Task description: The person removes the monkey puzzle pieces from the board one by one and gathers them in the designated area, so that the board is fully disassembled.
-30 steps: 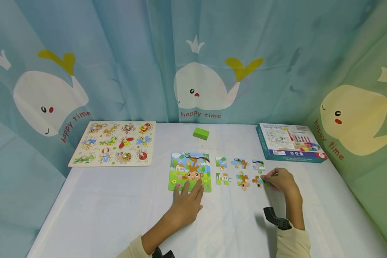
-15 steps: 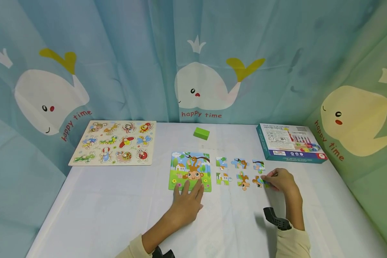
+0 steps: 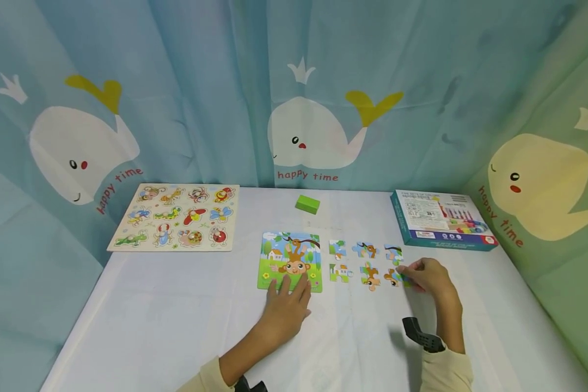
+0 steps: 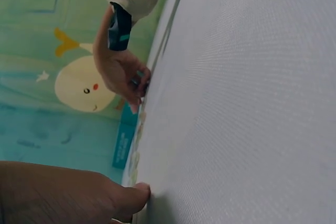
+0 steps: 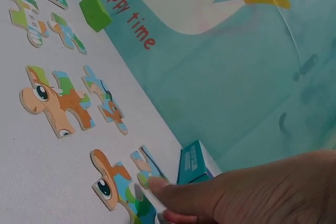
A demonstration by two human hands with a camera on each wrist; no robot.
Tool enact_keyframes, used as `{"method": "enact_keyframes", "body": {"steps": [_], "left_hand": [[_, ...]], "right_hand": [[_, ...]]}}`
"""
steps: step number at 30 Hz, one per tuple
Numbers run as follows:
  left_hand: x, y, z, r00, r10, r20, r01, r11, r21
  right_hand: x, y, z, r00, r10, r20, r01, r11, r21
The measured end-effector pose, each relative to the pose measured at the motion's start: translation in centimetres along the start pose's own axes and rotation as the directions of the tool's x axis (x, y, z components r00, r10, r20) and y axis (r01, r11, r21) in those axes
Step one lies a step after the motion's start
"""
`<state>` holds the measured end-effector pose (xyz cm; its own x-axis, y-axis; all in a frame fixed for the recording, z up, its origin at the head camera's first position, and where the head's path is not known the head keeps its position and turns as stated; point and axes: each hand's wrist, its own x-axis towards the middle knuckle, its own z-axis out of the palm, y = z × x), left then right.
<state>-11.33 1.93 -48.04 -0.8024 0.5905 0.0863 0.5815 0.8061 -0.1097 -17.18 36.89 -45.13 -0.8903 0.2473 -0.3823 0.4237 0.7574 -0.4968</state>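
Observation:
The monkey picture board (image 3: pixel 279 247) lies flat mid-table, and the fingers of my left hand (image 3: pixel 283 316), spread and straight, rest on its lower edge. To its right, several jigsaw pieces lie in two rows. My right hand (image 3: pixel 428 277) pinches the right part of the lower-right piece (image 3: pixel 391 276), which lies on the table. In the right wrist view, the thumb and fingertips cover part of that piece (image 5: pixel 107 182); left of it is the monkey-face piece (image 5: pixel 68 100). The left wrist view shows my left thumb (image 4: pixel 131 198) at the board's edge.
An insect puzzle board (image 3: pixel 176 218) lies at the back left. Behind the picture board sits a green block (image 3: pixel 307 204). At the back right is a flat teal box (image 3: pixel 446 220), near the upper-right piece (image 3: pixel 393 253). A curtain (image 3: pixel 210 109) hangs along the table's back edge.
The head view has shifted slightly. Both hands and all the pieces keep their places.

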Motion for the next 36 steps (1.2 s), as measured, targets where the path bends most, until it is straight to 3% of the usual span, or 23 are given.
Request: {"method": "enact_keyframes", "body": {"steps": [4, 8, 12, 17, 20, 23, 25, 28, 30, 31, 34, 36], "left_hand": [[0.1, 0.1, 0.0, 0.999, 0.005, -0.047, -0.003, 0.999, 0.034], [0.4, 0.5, 0.2, 0.996, 0.007, -0.090, 0.001, 0.996, 0.087], [1.0, 1.1, 0.5, 0.995, 0.000, -0.103, 0.012, 0.993, 0.118], [1.4, 1.4, 0.9, 0.994, -0.024, -0.104, 0.036, 0.992, 0.122], [1.6, 1.4, 1.0, 0.995, -0.029, -0.099, 0.040, 0.993, 0.111], [1.6, 1.4, 1.2, 0.994, -0.023, -0.102, 0.033, 0.995, 0.094], [1.6, 1.4, 1.4, 0.994, -0.023, -0.110, 0.032, 0.997, 0.077], [1.5, 1.4, 1.7, 0.991, -0.026, -0.128, 0.036, 0.996, 0.079], [1.4, 1.4, 1.7, 0.990, -0.024, -0.140, 0.037, 0.995, 0.089], [1.4, 1.3, 1.8, 0.989, -0.022, -0.145, 0.036, 0.995, 0.095], [1.2, 1.2, 1.6, 0.990, -0.008, -0.139, 0.023, 0.994, 0.110], [1.2, 1.0, 1.5, 0.992, 0.005, -0.127, 0.009, 0.995, 0.103]], "right_hand": [[-0.1, -0.2, -0.1, 1.000, -0.024, -0.006, 0.023, 0.999, -0.033], [-0.4, -1.1, 0.0, 0.990, -0.128, -0.051, 0.126, 0.991, -0.052], [-0.7, -3.3, 0.8, 0.959, -0.267, -0.091, 0.265, 0.964, -0.035], [-0.1, -8.0, 2.8, 0.894, -0.448, -0.021, 0.448, 0.894, -0.004], [0.5, -11.0, 4.0, 0.831, -0.553, 0.051, 0.553, 0.833, 0.022], [1.2, -13.7, 4.9, 0.744, -0.646, 0.170, 0.645, 0.761, 0.066], [1.8, -15.5, 5.5, 0.665, -0.692, 0.282, 0.696, 0.711, 0.104], [2.8, -17.8, 6.6, 0.540, -0.711, 0.450, 0.733, 0.660, 0.164], [3.4, -19.1, 7.4, 0.468, -0.705, 0.534, 0.738, 0.644, 0.203], [3.6, -19.6, 7.8, 0.443, -0.693, 0.569, 0.728, 0.649, 0.223], [4.1, -21.1, 8.8, 0.382, -0.672, 0.634, 0.715, 0.650, 0.257], [4.5, -21.8, 9.5, 0.354, -0.662, 0.661, 0.705, 0.653, 0.276]]}}
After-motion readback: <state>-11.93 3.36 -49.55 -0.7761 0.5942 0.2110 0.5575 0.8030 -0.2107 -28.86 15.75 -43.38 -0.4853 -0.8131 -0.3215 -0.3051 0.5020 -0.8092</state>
